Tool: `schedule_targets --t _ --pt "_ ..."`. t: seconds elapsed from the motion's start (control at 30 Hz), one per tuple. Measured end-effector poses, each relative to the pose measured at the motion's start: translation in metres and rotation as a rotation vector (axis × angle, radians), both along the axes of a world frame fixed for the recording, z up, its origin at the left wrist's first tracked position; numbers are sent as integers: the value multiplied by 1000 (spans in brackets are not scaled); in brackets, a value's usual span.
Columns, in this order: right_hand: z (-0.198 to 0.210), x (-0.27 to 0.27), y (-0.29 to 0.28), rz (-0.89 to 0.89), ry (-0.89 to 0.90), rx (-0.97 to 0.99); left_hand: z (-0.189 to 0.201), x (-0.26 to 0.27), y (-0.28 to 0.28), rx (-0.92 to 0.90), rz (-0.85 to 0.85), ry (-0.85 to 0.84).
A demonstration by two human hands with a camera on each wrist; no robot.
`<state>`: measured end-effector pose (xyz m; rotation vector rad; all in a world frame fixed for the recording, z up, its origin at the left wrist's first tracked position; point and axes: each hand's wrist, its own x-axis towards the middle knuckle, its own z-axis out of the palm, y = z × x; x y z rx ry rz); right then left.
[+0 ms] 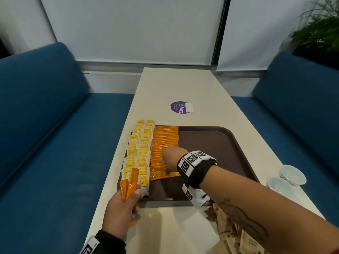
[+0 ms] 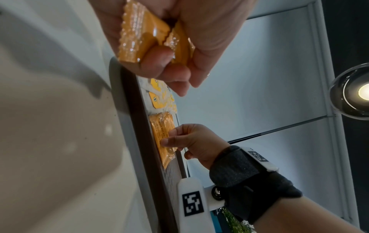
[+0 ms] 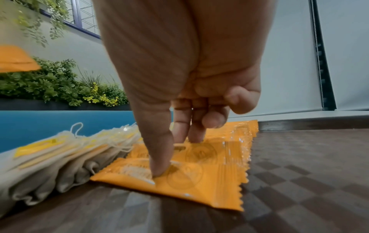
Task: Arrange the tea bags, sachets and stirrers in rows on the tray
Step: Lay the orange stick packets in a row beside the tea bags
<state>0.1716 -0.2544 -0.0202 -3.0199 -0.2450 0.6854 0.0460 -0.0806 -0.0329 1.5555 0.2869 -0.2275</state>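
Your left hand [image 1: 122,208] hovers over the table's near-left edge, just short of the tray's near-left corner, its fingers curled round a small fan of spare orange coffee sachets [image 1: 129,186]. Beside it, along the left edge of the brown tray [image 1: 216,136], the yellow-tagged tea bags [image 1: 139,153] lie in overlapping rows running from the near rim to the far rim; they look soft and puffy, with loose strings that could snag. Next to them, touching their right side, the row of orange sachets [image 1: 165,143] runs the same way, each one shingled over the next. Your right hand [image 1: 171,158] reaches across to this row's near end, thumb and fingertips pressing down on the front sachet [image 3: 179,178] in a pinch. These packets look light, thin and glossy, so they will likely slide on one another; hold each by its crimped end or flat across the middle and press lightly so the shingled row does not shift. The right part of the tray is bare. Off the tray's near-right corner, brown paper sachets [image 1: 244,239] lie heaped on the table, and two small white dishes [image 1: 286,178] stand by the table's right edge.
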Motion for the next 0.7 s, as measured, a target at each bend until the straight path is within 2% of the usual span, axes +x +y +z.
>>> schedule_targets --t 0.43,0.7 --pt "0 -6 7 29 -30 -18 -2 0 2 3 -2 20" --pt "3 -3 8 1 -115 53 -1 -1 2 14 -2 27"
